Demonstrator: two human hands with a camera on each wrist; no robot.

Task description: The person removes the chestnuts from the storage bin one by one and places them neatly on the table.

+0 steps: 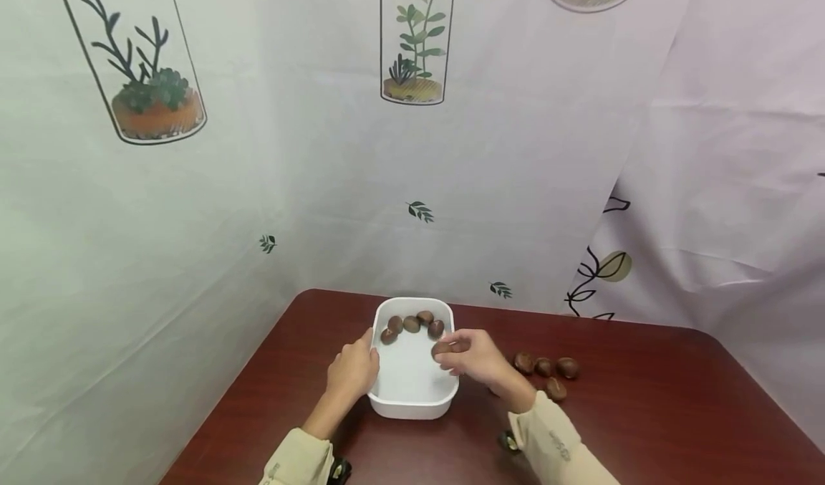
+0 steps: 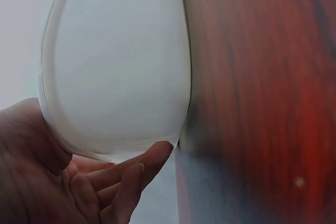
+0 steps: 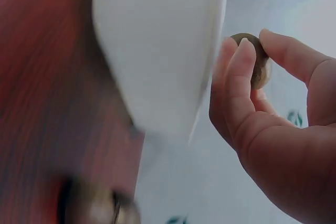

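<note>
A white rectangular tray (image 1: 412,403) with rounded corners stands on the table. My left hand (image 1: 354,367) grips its left side; in the left wrist view, that hand's curled fingers (image 2: 152,163) lie against the white wall. Several brown, glossy chestnuts (image 1: 412,324) lie inside at the far end. Over the tray's right side, my right hand (image 1: 475,356) pinches a chestnut (image 3: 261,72) between thumb and fingertips. This chestnut is rounded and brown with a paler patch, and it is above the rim in the right wrist view.
To the right of the tray, several more chestnuts (image 1: 543,367) lie loose on the dark red table (image 1: 644,399), partly behind my right forearm. A white curtain (image 1: 348,184) printed with plants hangs just behind the table's far edge.
</note>
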